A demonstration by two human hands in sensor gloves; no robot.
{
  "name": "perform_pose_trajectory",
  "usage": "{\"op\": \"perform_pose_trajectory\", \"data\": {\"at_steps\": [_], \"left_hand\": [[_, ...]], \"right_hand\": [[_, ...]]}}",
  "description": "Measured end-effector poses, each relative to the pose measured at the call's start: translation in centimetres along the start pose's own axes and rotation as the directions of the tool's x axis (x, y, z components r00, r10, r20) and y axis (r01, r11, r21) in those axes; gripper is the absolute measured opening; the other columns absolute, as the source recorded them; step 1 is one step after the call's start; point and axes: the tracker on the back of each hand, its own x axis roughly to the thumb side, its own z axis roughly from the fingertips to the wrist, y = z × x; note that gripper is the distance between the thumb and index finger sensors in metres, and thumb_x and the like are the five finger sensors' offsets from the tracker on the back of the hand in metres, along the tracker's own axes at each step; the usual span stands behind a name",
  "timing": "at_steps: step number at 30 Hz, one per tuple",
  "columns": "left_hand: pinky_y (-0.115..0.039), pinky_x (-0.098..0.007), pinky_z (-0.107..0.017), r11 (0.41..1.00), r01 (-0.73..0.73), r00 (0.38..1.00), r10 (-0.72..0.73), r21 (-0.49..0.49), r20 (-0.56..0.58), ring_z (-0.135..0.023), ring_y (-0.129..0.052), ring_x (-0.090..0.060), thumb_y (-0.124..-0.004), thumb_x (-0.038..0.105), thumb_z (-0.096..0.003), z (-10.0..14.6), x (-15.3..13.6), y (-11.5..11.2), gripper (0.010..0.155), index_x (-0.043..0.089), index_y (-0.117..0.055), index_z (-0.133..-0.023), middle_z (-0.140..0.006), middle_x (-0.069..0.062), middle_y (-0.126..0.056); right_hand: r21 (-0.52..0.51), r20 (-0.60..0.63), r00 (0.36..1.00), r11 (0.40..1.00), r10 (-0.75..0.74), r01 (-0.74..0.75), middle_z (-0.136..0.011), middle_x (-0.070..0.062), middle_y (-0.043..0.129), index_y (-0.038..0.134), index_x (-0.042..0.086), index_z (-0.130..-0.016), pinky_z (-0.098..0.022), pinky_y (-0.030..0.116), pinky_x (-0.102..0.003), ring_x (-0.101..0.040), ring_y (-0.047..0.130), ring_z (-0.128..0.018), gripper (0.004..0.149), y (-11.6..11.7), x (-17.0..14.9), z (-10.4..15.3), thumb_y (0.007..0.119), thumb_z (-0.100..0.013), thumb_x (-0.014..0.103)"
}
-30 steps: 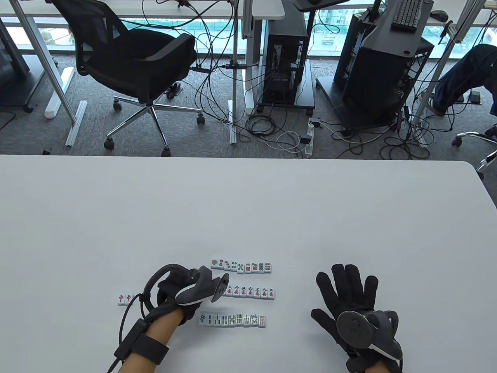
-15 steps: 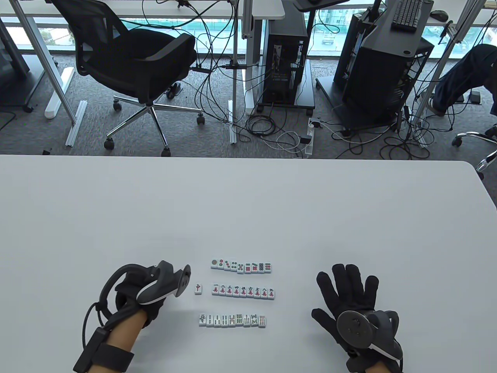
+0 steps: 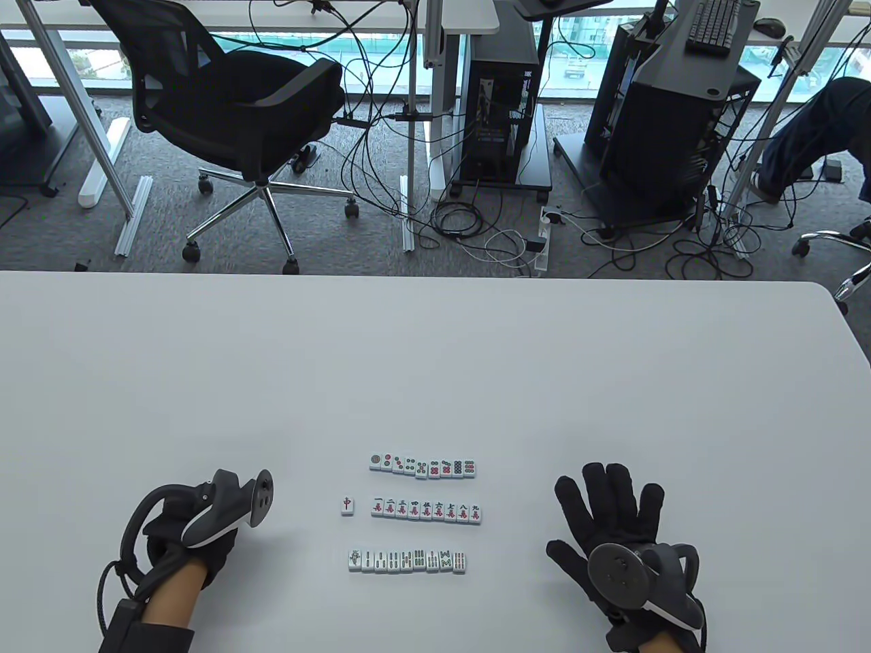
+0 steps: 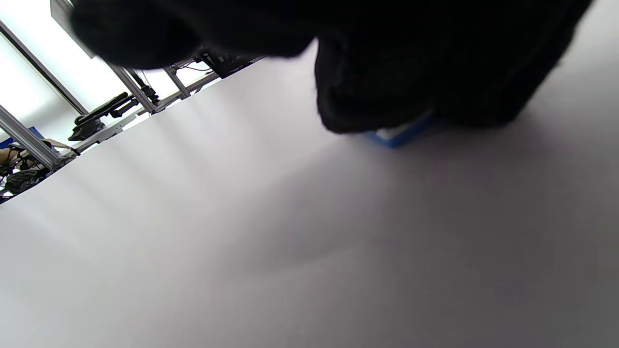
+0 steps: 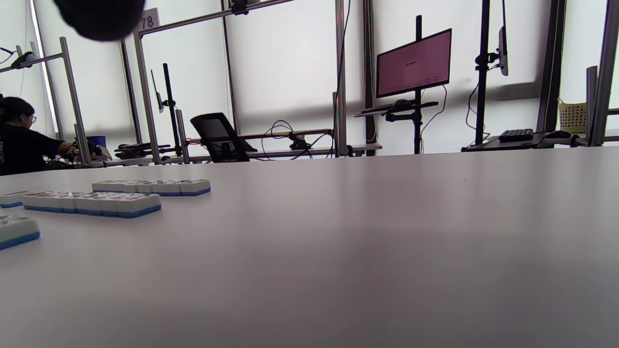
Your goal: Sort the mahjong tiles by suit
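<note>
Three sorted tile rows lie near the front of the table: the dots row, the characters row and the bamboo row. A single red-dragon tile sits just left of the characters row. My left hand is off to the left, fingers curled down under its tracker. In the left wrist view its fingertips close on a blue-backed tile lying on the table. My right hand lies flat with fingers spread, right of the rows, holding nothing. The row ends show in the right wrist view.
The white table stretches wide behind the rows, with its far edge near mid-frame. Beyond it stand an office chair, computer towers and floor cables. A seated person is far off in the right wrist view.
My left hand left a red-dragon tile beside the characters row and moved left, and it now covers the spot where two red-dragon tiles lay. The right hand stayed put.
</note>
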Motion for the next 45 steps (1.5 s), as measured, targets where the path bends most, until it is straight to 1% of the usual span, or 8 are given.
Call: {"op": "perform_pose_trajectory", "data": {"at_steps": [3, 7, 13, 18, 25, 33, 39, 45], "left_hand": [[-0.087, -0.037, -0.031, 1.000, -0.008, 1.000, 0.007, 0.023, 0.020, -0.010, -0.094, -0.010, -0.092, 0.050, -0.0259, -0.3, 0.3, 0.6, 0.061, 0.020, -0.087, -0.079, -0.034, 0.015, -0.100], [-0.087, -0.037, -0.031, 0.993, -0.047, 0.995, 0.038, 0.106, 0.090, -0.009, -0.094, -0.010, -0.091, 0.050, -0.0259, -0.2, 2.2, 2.8, 0.060, 0.020, -0.087, -0.078, -0.034, 0.015, -0.100], [-0.088, -0.036, -0.031, 0.986, -0.002, 0.971, -0.039, 0.168, 0.237, -0.010, -0.094, -0.009, -0.091, 0.050, -0.0264, -0.1, 8.1, 5.8, 0.060, 0.021, -0.087, -0.079, -0.034, 0.015, -0.100], [-0.088, -0.037, -0.033, 0.984, 0.073, 0.954, -0.117, 0.162, 0.277, -0.011, -0.095, -0.009, -0.090, 0.050, -0.0268, -0.7, 11.1, 6.1, 0.059, 0.021, -0.087, -0.079, -0.035, 0.015, -0.100], [-0.087, -0.037, -0.033, 0.982, 0.084, 0.951, -0.130, 0.170, 0.280, -0.011, -0.095, -0.009, -0.090, 0.050, -0.0269, -0.9, 11.9, 6.2, 0.059, 0.022, -0.087, -0.079, -0.035, 0.015, -0.100], [-0.087, -0.037, -0.034, 0.988, 0.051, 0.964, -0.087, 0.148, 0.252, -0.014, -0.096, -0.010, -0.089, 0.052, -0.0273, -0.2, 10.3, 6.2, 0.064, 0.026, -0.082, -0.086, -0.039, 0.015, -0.100], [-0.087, -0.038, -0.035, 0.989, 0.059, 0.987, -0.078, 0.134, 0.144, -0.015, -0.096, -0.010, -0.089, 0.051, -0.0271, 0.7, 5.8, 5.4, 0.065, 0.026, -0.081, -0.087, -0.040, 0.015, -0.100], [-0.087, -0.039, -0.036, 1.000, -0.006, 1.000, 0.005, -0.023, -0.017, -0.017, -0.097, -0.011, -0.090, 0.049, -0.0280, 0.6, 0.1, 1.8, 0.064, 0.027, -0.081, -0.087, -0.042, 0.014, -0.100]], "right_hand": [[0.003, -0.002, 1.000, 1.000, 0.000, 0.000, -0.117, -0.009, 0.005, 0.011, 0.036, -0.109, -0.070, 0.008, -0.071, -0.039, -0.001, -0.104, 0.078, 0.0, 0.0, 0.0, 0.058, -0.051, 0.062], [0.004, -0.002, 1.000, 1.000, -0.003, 0.003, -0.117, -0.009, 0.005, 0.012, 0.036, -0.109, -0.071, 0.008, -0.071, -0.039, -0.001, -0.104, 0.078, 0.0, 0.0, 0.0, 0.058, -0.051, 0.062], [0.000, 0.002, 1.000, 1.000, -0.008, 0.008, -0.117, -0.009, 0.005, 0.012, 0.036, -0.109, -0.070, 0.008, -0.071, -0.038, -0.001, -0.104, 0.078, 0.0, 0.0, -0.1, 0.058, -0.051, 0.062], [-0.002, 0.012, 1.000, 1.000, -0.016, 0.016, -0.117, -0.009, 0.005, 0.012, 0.036, -0.109, -0.071, 0.007, -0.071, -0.038, -0.001, -0.104, 0.078, 0.0, 0.1, -0.1, 0.058, -0.051, 0.062], [-0.004, 0.014, 1.000, 1.000, -0.027, 0.027, -0.118, -0.008, 0.005, 0.012, 0.036, -0.109, -0.071, 0.007, -0.071, -0.038, -0.001, -0.104, 0.078, 0.0, 0.0, 0.0, 0.058, -0.051, 0.062], [-0.003, 0.013, 1.000, 1.000, -0.025, 0.025, -0.118, -0.008, 0.005, 0.012, 0.036, -0.109, -0.071, 0.007, -0.070, -0.038, -0.001, -0.104, 0.078, 0.0, 0.0, 0.0, 0.058, -0.051, 0.062], [-0.004, 0.008, 1.000, 1.000, -0.024, 0.024, -0.118, -0.008, 0.005, 0.011, 0.036, -0.109, -0.071, 0.007, -0.071, -0.038, -0.001, -0.104, 0.078, 0.0, 0.0, 0.0, 0.058, -0.051, 0.062], [-0.001, 0.010, 1.000, 1.000, -0.012, 0.012, -0.117, -0.009, 0.005, 0.012, 0.036, -0.109, -0.071, 0.008, -0.071, -0.038, -0.001, -0.104, 0.078, 0.0, 0.0, 0.0, 0.058, -0.051, 0.062]]}}
